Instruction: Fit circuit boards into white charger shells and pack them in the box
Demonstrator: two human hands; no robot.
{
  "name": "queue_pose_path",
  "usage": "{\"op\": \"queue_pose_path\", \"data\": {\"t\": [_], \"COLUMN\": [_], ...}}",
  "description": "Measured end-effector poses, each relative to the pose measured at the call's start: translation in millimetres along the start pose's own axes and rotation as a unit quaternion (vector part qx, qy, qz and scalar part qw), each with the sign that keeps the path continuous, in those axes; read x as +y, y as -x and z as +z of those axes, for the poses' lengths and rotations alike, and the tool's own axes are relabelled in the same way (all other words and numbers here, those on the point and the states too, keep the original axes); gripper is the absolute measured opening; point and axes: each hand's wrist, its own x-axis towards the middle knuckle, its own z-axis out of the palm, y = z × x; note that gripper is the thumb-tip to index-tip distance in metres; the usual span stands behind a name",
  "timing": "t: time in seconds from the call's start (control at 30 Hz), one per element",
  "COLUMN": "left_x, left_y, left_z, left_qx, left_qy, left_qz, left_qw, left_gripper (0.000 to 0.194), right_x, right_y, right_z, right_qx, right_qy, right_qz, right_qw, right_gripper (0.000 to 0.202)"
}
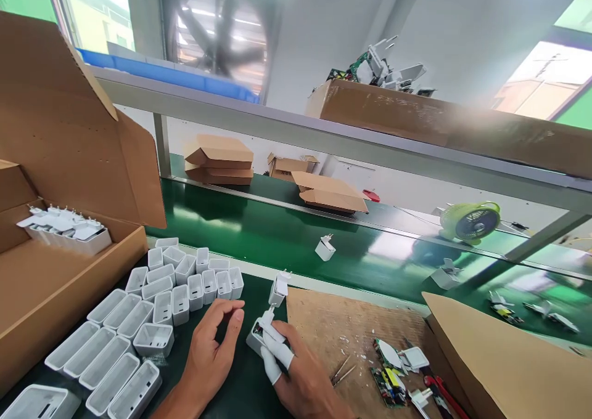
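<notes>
My right hand (pixel 300 366), with white finger cots on two fingers, grips a white plug charger (pixel 254 340) over the dark green mat. Its casing is partly open, and something dark shows inside; the fingers hide the rest. Just beyond it stands another white charger (pixel 278 289) with its prongs pointing right. To the left, my left hand (pixel 213 345) holds nothing, its thumb and index finger curved and apart. Beside that hand lie rows of open white charger casings (pixel 161 308), small ones farther off and longer ones nearer.
A large cardboard box (pixel 74 296) at left holds a tray of plug parts (pixel 69 231). On the brown board (pixel 333 320) are circuit boards (pixel 388 385) and red-handled pliers (pixel 444 394). A cardboard flap (pixel 504 357) rises at right. One charger (pixel 325 248) sits on the green belt (pixel 259 228).
</notes>
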Motion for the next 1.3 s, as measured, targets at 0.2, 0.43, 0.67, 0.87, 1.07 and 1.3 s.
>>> {"op": "queue_pose_path", "data": {"t": [0.2, 0.43, 0.67, 0.87, 1.07, 1.3], "left_x": [-4, 0, 1, -6, -13, 0], "left_y": [2, 4, 4, 16, 33, 32], "left_z": [-4.3, -1.3, 0.1, 5.4, 16.6, 19.1], "left_qx": [0.016, -0.008, -0.017, -0.093, -0.12, -0.046], "left_qy": [0.002, -0.014, -0.018, -0.03, -0.016, -0.011], "left_qz": [-0.002, 0.019, 0.024, 0.057, 0.153, 0.182], "left_qw": [1.0, 1.0, 0.999, 0.994, 0.981, 0.982], "left_gripper": [0.02, 0.018, 0.018, 0.035, 0.083, 0.076], "right_x": [18, 19, 15, 17, -14, -37], "right_y": [17, 16, 10, 16, 9, -4], "right_z": [10, 14, 10, 22, 26, 18], "right_qx": [-0.03, -0.002, 0.009, 0.036, 0.101, 0.087], "right_qy": [0.007, 0.001, -0.029, -0.152, -0.574, -0.667], "right_qz": [-0.012, -0.017, 0.008, 0.088, 0.392, 0.421], "right_qw": [0.999, 1.0, 1.0, 0.984, 0.712, 0.608], "right_gripper": [0.054, 0.057, 0.067, 0.045, 0.032, 0.041]}}
